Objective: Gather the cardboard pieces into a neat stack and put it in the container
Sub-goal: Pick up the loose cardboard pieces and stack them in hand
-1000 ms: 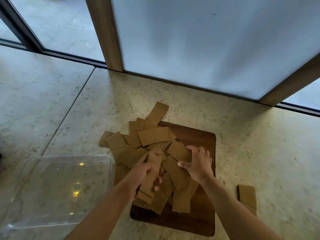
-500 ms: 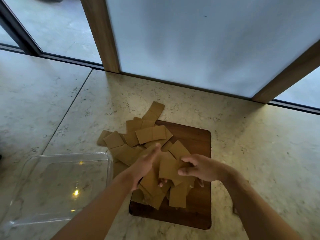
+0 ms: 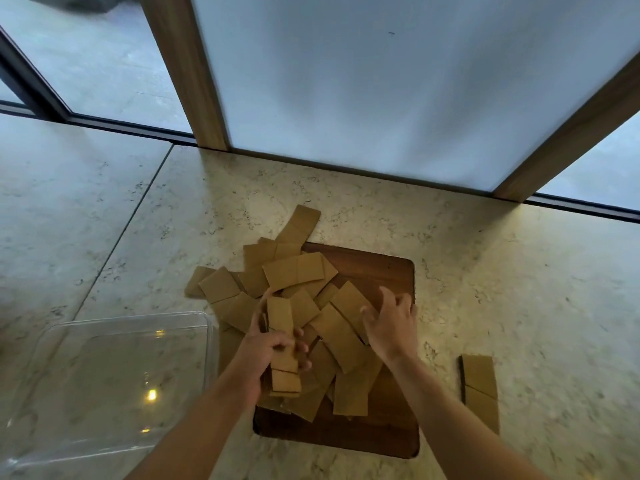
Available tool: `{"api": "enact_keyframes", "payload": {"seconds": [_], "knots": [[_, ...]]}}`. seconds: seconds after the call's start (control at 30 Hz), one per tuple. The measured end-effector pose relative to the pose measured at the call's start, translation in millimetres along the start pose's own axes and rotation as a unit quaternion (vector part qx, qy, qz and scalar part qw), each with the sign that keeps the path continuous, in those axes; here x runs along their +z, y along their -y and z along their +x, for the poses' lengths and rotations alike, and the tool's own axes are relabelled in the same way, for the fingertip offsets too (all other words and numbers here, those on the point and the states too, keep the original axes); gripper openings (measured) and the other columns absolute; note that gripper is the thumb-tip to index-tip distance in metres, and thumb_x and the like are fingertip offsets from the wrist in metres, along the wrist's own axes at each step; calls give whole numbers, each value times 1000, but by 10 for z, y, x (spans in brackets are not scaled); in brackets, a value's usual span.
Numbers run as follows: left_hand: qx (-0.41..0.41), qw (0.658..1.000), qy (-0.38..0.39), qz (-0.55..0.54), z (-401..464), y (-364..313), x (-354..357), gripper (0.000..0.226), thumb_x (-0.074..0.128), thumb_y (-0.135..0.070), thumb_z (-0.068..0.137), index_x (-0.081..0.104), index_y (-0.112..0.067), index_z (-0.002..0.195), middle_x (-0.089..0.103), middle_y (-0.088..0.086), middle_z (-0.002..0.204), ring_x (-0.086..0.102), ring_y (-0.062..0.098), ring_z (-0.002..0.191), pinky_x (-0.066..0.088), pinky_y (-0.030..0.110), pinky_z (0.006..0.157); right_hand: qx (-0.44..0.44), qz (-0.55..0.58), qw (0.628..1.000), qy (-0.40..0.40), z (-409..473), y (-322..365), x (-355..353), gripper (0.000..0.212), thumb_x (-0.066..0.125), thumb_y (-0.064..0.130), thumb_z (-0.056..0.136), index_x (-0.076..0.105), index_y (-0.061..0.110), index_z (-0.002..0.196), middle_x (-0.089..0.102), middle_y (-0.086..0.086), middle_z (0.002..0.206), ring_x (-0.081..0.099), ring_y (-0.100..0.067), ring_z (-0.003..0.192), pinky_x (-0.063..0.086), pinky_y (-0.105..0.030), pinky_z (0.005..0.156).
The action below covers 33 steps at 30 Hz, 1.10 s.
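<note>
Several brown cardboard pieces (image 3: pixel 294 275) lie scattered in a loose heap over a dark wooden board (image 3: pixel 377 268) and the stone counter. My left hand (image 3: pixel 266 348) grips a small stack of cardboard pieces (image 3: pixel 281 327), held upright over the heap's near left side. My right hand (image 3: pixel 391 323) hovers with fingers spread over the pieces at the heap's right edge, holding nothing. A clear plastic container (image 3: pixel 104 382) stands to the left of the board, with nothing in it.
Two more cardboard pieces (image 3: pixel 479 389) lie on the counter to the right of the board. A frosted panel with wooden posts (image 3: pixel 187 71) rises at the counter's far edge.
My right hand has let go of the piece it held and moved right, fingers spread. My left hand now holds a thicker stack, turned more upright.
</note>
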State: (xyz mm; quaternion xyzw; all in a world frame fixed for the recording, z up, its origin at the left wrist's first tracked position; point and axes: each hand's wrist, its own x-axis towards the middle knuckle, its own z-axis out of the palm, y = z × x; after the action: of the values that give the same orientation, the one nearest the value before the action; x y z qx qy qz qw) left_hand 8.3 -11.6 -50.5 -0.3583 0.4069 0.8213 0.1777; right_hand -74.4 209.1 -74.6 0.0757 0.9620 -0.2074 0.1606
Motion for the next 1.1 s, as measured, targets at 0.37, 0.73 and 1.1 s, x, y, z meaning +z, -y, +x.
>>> {"api": "enact_keyframes", "payload": {"seconds": [0.37, 0.73, 1.1], "knots": [[52, 995, 14, 88, 92, -62, 313, 63, 85, -42, 76, 57, -22, 129, 67, 15, 92, 67, 25, 69, 56, 38, 56, 120, 357, 926, 9, -31, -89, -161, 27, 54, 39, 103, 66, 15, 104, 68, -4, 94, 68, -16, 77, 57, -26, 53], [17, 998, -38, 48, -128, 181, 30, 42, 65, -10, 100, 61, -44, 124, 68, 18, 84, 68, 32, 67, 64, 56, 74, -60, -23, 996, 55, -517, -91, 314, 63, 74, 53, 85, 50, 27, 137, 43, -4, 132, 42, -26, 124, 40, -41, 105], [27, 976, -15, 215, -462, 658, 19, 48, 78, -10, 92, 61, -29, 133, 72, 8, 114, 72, 27, 100, 62, 38, 78, 64, 298, 942, 139, -1328, -59, 377, 45, 47, 44, 106, 73, 18, 79, 67, 6, 66, 62, -12, 60, 50, -31, 56]]}}
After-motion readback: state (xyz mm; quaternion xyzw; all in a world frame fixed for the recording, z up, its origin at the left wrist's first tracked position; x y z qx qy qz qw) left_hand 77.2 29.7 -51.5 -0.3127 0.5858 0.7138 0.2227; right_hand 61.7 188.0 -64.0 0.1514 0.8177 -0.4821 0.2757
